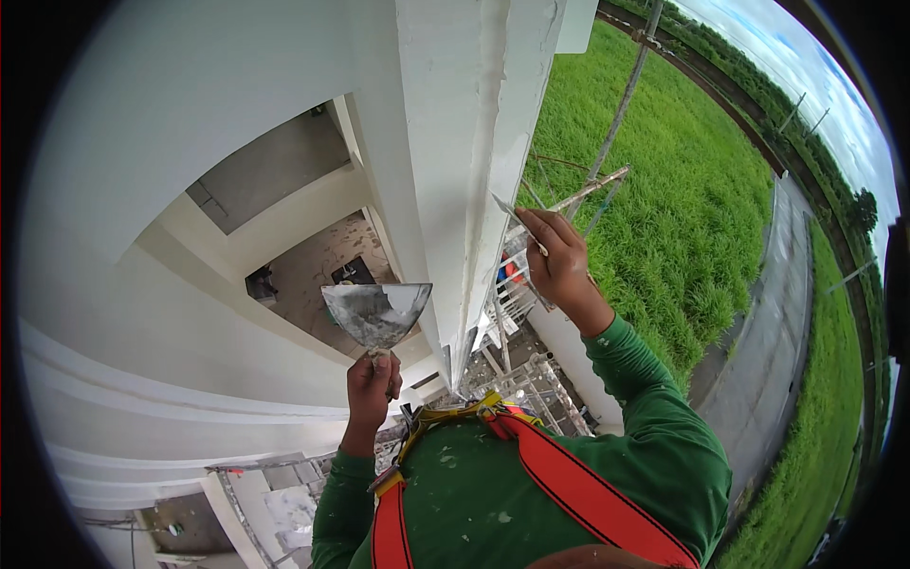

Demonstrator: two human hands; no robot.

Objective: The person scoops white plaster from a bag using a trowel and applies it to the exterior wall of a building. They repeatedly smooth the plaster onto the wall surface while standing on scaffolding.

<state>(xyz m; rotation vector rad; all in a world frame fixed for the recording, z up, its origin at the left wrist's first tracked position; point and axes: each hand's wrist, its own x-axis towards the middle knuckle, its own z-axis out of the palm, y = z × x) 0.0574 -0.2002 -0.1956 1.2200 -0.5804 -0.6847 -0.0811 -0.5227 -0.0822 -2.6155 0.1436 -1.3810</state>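
My left hand point(373, 387) is closed round the handle of a wide putty knife point(377, 311). Its broad metal blade is smeared with white and grey paste and faces me. My right hand point(557, 254) grips a narrower putty knife point(512, 212) with a slim blade. That blade points up and left, close to the right-hand edge of a white column point(445, 171); I cannot tell whether it touches. A long, rough band of filler point(485, 123) runs down the column between smoother faces.
Scaffolding poles point(592, 180) stand right of the column. Well below are metal scaffold frames point(517, 365) and cluttered ground. Openings in the white wall point(171, 104) show floors inside. A red harness strap point(588, 484) crosses my green shirt. Grass point(664, 190) and a road point(768, 313) lie beyond.
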